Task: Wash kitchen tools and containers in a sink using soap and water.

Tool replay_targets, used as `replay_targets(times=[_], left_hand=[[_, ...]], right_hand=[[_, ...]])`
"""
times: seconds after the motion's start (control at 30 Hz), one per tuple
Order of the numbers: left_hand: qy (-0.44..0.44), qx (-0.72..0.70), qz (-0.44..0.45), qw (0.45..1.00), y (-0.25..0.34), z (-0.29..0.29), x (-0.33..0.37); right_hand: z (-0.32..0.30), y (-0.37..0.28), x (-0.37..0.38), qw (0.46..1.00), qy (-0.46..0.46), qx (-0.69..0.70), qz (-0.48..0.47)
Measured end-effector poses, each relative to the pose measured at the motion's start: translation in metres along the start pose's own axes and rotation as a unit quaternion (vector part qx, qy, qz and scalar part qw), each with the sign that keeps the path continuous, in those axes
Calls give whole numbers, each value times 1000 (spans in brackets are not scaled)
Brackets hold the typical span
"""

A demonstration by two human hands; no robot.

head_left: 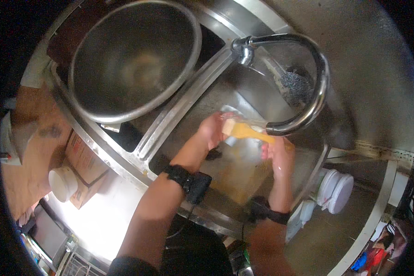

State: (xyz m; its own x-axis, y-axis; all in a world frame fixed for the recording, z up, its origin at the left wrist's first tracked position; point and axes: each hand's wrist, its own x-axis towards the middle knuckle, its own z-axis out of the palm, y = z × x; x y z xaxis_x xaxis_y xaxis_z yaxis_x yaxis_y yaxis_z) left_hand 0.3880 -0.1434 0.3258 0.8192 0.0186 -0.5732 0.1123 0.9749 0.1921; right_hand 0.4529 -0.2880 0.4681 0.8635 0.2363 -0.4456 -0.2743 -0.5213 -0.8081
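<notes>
Over the sink basin (207, 103), my right hand (283, 158) is closed round the handle of a yellow brush (250, 131), which looks like a flat pastry brush. Its pale bristle end points left into my left hand (210, 131), whose fingers curl at the bristles; their tips are blurred. The curved metal faucet (324, 76) arches over from the right, its spout end right above the brush handle. Wet, shiny streaks show around my fingers, and a whitish blurred patch lies below the brush.
A large round metal bowl (195, 50) sits in the left basin, past the divider (184, 103). A dark grey scouring pad (296, 85) lies behind the faucet. White lidded tubs (339, 192) stand to the right. At left are a cardboard box (85, 158) and a white bucket (63, 183).
</notes>
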Motion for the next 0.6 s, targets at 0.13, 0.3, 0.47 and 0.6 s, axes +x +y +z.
replay_targets(times=[0.13, 0.3, 0.47, 0.6], left_hand=[[49, 49, -54, 996, 13, 20, -42], [35, 92, -27, 995, 20, 3, -101], [22, 202, 14, 979, 29, 5, -149], [8, 276, 27, 961, 46, 19, -195]], right_hand=[[-80, 13, -27, 996, 46, 72, -31], [-107, 71, -28, 999, -30, 40, -14], [-106, 79, -54, 971, 65, -217, -78], [-114, 20, -98, 984, 95, 117, -98]])
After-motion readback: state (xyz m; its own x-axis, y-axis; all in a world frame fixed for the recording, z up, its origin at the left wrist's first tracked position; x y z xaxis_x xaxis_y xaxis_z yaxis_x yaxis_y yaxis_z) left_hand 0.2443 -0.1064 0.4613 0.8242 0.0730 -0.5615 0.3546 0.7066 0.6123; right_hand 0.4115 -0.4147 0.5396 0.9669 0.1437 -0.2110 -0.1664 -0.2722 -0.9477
